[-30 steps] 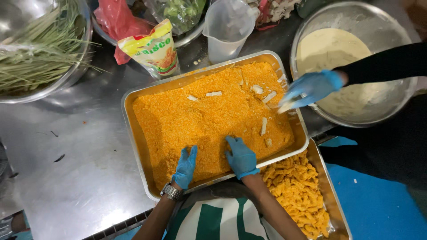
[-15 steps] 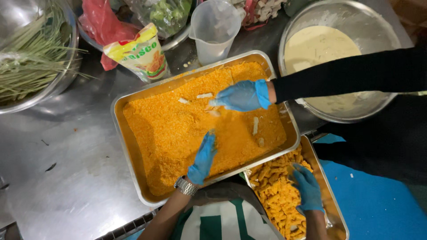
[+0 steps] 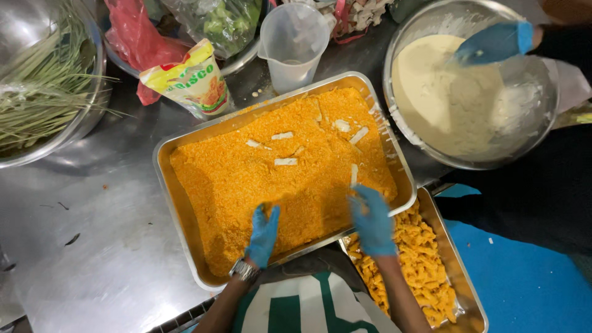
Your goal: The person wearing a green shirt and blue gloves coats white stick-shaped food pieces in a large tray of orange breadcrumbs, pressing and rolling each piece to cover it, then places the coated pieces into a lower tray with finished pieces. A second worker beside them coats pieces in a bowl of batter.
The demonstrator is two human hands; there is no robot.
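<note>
We see the steel worktop (image 3: 92,246) reaching out to the left of our fingers, and on it the large tray of orange crumbs (image 3: 280,179) in which both our gloved hands rest. Beyond the fingers of our right hand and off to the right stands a round metal bowl of pale batter (image 3: 456,98), where a co-worker's gloved hand (image 3: 493,42) dips in. Below our right hand lies a second tray of coated orange pieces (image 3: 419,265). Well beyond our left fingers stand a clear measuring jug (image 3: 294,43) and a yellow crumb packet (image 3: 191,80). Small white sticks (image 3: 285,161) lie on the crumbs just ahead of both hands. Our left hand (image 3: 264,234) lies flat, fingers pressed together on the crumbs; our right hand (image 3: 372,219) curls loosely, fingertips in the crumbs near one white stick.
</note>
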